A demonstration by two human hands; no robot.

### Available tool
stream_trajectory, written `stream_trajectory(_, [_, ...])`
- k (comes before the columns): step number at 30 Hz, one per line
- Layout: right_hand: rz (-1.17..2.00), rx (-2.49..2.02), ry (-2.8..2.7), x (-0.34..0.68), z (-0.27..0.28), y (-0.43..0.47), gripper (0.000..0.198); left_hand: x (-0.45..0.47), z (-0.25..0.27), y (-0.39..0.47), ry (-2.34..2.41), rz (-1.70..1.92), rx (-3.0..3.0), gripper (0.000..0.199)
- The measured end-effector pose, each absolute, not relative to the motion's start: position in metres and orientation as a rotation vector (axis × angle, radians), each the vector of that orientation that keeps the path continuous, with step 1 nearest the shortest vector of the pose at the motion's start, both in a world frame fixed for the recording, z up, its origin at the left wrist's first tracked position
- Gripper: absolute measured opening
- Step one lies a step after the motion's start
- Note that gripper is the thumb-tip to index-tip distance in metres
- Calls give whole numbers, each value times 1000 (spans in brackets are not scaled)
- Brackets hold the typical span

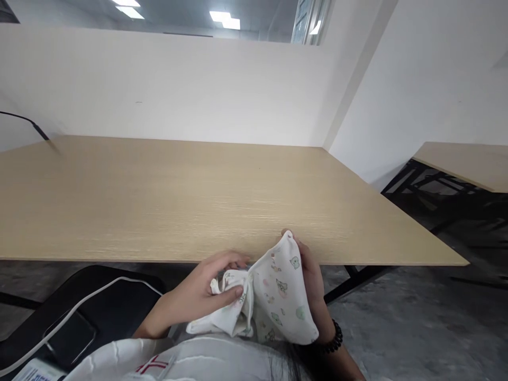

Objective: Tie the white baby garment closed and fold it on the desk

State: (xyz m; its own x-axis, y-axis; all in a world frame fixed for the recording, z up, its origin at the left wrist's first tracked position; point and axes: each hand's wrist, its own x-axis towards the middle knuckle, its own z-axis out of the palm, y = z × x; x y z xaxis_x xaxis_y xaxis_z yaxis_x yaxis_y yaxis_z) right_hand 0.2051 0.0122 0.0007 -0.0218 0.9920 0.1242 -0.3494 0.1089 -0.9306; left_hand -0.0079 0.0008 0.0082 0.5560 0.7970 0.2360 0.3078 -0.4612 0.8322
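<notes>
A white cloth (281, 296) printed with small green and pink animal figures is held up in front of my body, just off the table's near edge. Its right part hangs spread as a flap with a rounded corner at the bottom, and a small round dot shows at its top corner. Bunched folds make up the left part. My left hand (202, 293) grips these folds, thumb in front and fingers behind. From behind the flap, my right hand (311, 272) holds its upper right edge; the cloth hides most of those fingers. A black bead bracelet (335, 337) circles the right wrist.
A light wooden table (190, 196) reaches back to a white wall. At lower left is a black seat (95, 301) with a white cable (79, 307) and a dark phone-like object (71, 338) on it. Another table (468, 161) stands at right.
</notes>
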Motion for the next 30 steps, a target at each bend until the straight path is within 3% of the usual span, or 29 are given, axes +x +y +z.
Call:
stream_trajectory(11, [1629,-852,-617,201,8,11,45,11,-5,-1,892,1017,1845,14])
stream_trajectory(19, [1466,-729,-680,212,4,9,26,10,-9,-5,967,1114,1880,24])
stream_trajectory(26, [1522,-193,-624,229,-7,3,26,-1,-18,-5,886,1346,1817,16])
stream_trajectory(30, [1558,-10,-974,221,-6,-10,22,2,-11,-4,441,986,1917,29])
